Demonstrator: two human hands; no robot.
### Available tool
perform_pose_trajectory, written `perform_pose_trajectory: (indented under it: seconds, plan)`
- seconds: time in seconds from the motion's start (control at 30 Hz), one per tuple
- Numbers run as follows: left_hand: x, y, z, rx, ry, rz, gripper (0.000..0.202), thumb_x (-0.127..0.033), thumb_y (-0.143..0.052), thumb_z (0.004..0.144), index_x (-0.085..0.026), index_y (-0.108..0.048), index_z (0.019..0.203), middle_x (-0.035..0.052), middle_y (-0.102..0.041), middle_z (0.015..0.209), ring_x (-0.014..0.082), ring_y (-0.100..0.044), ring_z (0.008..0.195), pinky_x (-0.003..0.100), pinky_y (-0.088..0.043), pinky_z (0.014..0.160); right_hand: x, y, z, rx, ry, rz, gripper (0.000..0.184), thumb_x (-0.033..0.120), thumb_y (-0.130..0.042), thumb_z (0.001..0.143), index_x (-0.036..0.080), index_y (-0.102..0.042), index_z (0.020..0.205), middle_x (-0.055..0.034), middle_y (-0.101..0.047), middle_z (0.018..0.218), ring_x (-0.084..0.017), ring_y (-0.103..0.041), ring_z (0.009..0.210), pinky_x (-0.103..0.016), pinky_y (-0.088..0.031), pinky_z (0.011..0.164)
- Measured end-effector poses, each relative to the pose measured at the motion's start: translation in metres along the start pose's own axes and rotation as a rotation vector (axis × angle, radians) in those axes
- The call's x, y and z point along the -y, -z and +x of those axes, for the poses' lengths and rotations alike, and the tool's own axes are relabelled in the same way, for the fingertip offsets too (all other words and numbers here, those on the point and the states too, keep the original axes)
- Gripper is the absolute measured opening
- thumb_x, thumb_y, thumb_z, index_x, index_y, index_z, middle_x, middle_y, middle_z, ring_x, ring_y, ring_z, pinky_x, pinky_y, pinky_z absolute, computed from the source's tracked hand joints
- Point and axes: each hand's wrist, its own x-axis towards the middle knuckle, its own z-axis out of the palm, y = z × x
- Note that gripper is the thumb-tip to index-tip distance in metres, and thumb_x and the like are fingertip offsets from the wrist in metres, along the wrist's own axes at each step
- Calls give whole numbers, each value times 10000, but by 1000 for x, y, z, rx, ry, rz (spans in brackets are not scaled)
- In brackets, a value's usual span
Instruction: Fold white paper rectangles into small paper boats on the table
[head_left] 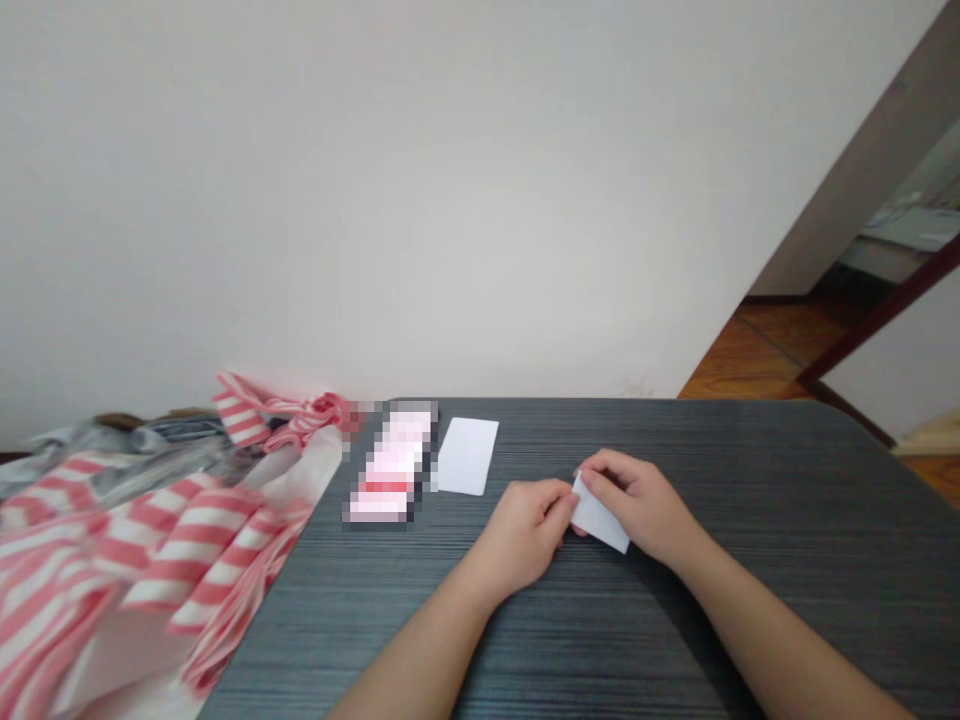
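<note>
A plain white wall (450, 200) is filling the background, with a reddish wooden floor (765, 350) showing through an opening at the far right. A dark grey wood-grain counter (787, 470) is stretching across the lower part of the view. Beside its left edge, a heap of red-and-white striped plastic bags (150, 560) is lying in loose folds, with greyish material (112, 440) bunched behind it. Near the counter's far edge, a pink-and-white object (390, 465) is sitting, too blurred to identify, and a white card (467, 456) is lying just to its right. Both forearms are resting toward the middle of the counter, with the left hand (521, 530) and right hand (637, 500) coming together well apart from the card. A small white paper (602, 518) is being held between them, just above the counter and tilted, with one corner rising toward the right hand. The left fingers (555, 500) are closed on its left end, while the right fingers (600, 470) are curled over its upper edge, gripping it.
</note>
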Motion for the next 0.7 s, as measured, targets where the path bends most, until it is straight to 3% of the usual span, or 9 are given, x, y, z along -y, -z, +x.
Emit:
perform_pose_trajectory:
  seconds: [0.17,0.43,0.7]
  plan:
    - [-1,0,0,-8,10,4,376,-301,-415,946,-168,-681,716,-17,-571,563,114,-528,548,212,-373,580,2,0,-2,-14,32,-11,181,305,-564,894,190,-621,766,-4,-644,684,-149,-620,580,-239,-475,517]
    - [2,-1,0,-26,76,-53,402,-371,-415,944,-167,-679,720,-20,-553,535,120,-519,519,220,-381,555,-1,0,-1,19,-67,106,224,398,-554,892,196,-618,821,-6,-662,632,-154,-611,524,-242,-469,472]
    - [4,-2,0,-26,82,-68,407,-402,-416,944,-164,-671,734,-14,-563,544,122,-513,520,222,-370,542,-1,0,0,-18,-89,105,197,361,-587,861,193,-601,758,5,-647,615,-154,-605,526,-242,-458,474]
